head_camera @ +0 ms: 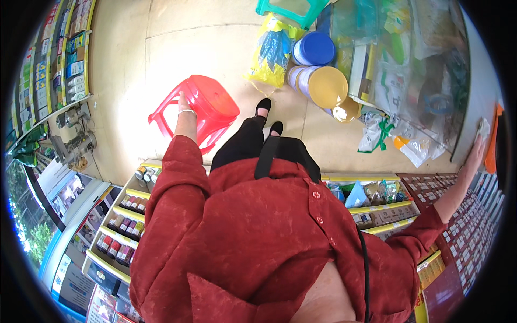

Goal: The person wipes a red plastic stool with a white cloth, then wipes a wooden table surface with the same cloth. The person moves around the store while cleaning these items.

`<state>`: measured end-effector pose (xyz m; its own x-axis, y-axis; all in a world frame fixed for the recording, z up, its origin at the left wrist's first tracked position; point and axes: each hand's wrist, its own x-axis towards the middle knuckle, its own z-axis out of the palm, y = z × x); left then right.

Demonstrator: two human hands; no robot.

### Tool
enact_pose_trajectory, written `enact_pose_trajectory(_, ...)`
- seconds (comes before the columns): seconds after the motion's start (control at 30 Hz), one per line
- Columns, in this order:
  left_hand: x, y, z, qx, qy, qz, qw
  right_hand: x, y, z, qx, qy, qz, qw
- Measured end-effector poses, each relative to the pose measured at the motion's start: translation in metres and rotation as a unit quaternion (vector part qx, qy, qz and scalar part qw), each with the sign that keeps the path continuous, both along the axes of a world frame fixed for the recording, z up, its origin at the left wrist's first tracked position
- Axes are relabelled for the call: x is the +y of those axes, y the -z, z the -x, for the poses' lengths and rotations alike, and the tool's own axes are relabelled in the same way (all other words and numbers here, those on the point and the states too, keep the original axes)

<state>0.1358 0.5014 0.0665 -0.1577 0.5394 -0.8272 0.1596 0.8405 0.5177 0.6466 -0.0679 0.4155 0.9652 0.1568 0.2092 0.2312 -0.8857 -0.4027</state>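
Note:
My left hand (183, 104) grips a red plastic stool (216, 97) by the frame between its legs. The stool is tilted on its side to my left; the far fingers are partly hidden by the glare and the red plastic. My right arm reaches far out to the right. In my right hand (476, 152) is a crumpled white cloth or tissue (483, 127), held at the pale top of a glass display counter (478, 80).
Large tubs with a blue lid (318, 48) and gold lids (328, 87) stand on the floor near a yellow plastic bag (268, 52). A green stool (297, 16) is beyond. Plastic bags (373, 131) hang by the counter. Stocked shelves (121, 226) and a drawer cabinet (448, 210) are close by.

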Motion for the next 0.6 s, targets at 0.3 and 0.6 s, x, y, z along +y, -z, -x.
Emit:
enact_pose_trajectory(0.3, 0.041, 0.129, 0.023, 0.091, 0.174, 0.084, 0.977, 0.026, -0.012, -0.004, 0.043, -0.088, 0.044, 0.994)
enact_pose_trajectory(0.6, 0.009, 0.109, 0.034, 0.143, 0.189, 0.189, 0.953, -0.048, -0.017, -0.015, -0.051, -0.184, 0.170, 0.967)
